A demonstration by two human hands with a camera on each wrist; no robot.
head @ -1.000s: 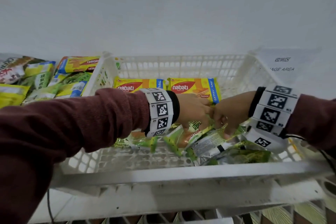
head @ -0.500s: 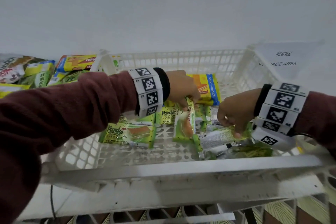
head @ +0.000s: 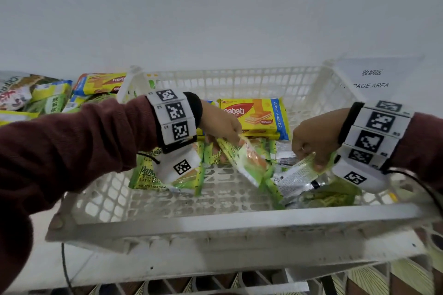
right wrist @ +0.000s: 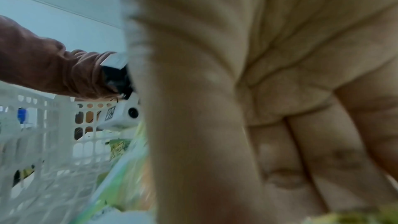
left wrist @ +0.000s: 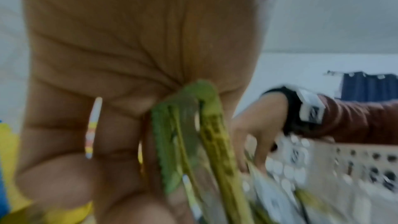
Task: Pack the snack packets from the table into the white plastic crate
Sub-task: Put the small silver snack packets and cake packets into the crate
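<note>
Arranging the green snack packets inside the white plastic crate (head: 239, 220) looks to be the step in hand: both hands are down in the crate, each with a packet. The left hand (head: 221, 124) pinches a green-and-white packet (head: 247, 163) by its upper end, the sealed edge caught between thumb and fingers, so that it hangs tilted toward 5 o'clock above the crate floor. The right hand (head: 311, 139), at 3 o'clock from it, pinches the end of a silver-backed packet (head: 296, 175) lying back-side up among other green packets at the crate's right half. The left-wrist view shows the grip of the left hand (left wrist: 129, 91) closed on the crimped green edge (left wrist: 189, 117); the right-wrist view is mostly palm and too blurred to add detail.

The packets are thin, glossy pouches, green with a cake picture on the front, and look light and slippery. A Pandan layer-cake packet (head: 153, 175) lies flat at 9 o'clock on the crate floor, and a yellow Nabati wafer pack (head: 254, 115) rests against the far wall at 12 o'clock.

The next move probably calls for laying both held packets flat in the bare middle of the floor, then reaching to the pile of packets (head: 48, 96) on the desk at 10 o'clock, outside the crate.
</note>
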